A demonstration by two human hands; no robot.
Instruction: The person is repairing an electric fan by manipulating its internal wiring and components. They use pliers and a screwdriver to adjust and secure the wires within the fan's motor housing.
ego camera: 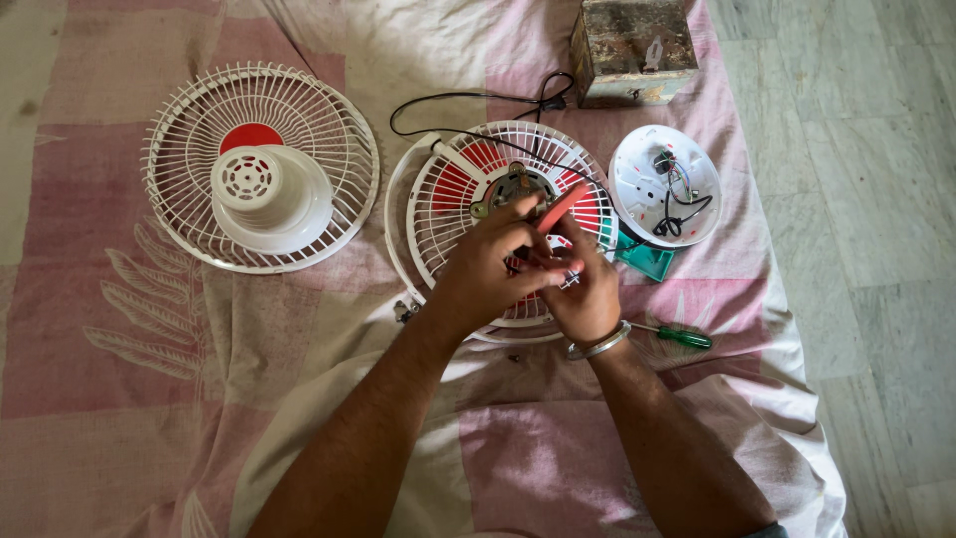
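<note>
Hands are joined over the rear grille, mid-scene: a red-handled tool is gripped by the left hand, its tip pinched by the right hand. Front grille is left, green screwdriver right.

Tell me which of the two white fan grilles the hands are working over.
The grille with the motor, in the middle; both hands are over it. The other grille lies apart at left, with a white cover on it.

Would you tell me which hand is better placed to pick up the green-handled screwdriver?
The right hand, probably: the green-handled screwdriver lies just beside its wrist, while the left hand sits farther away, over the fan grille.
</note>
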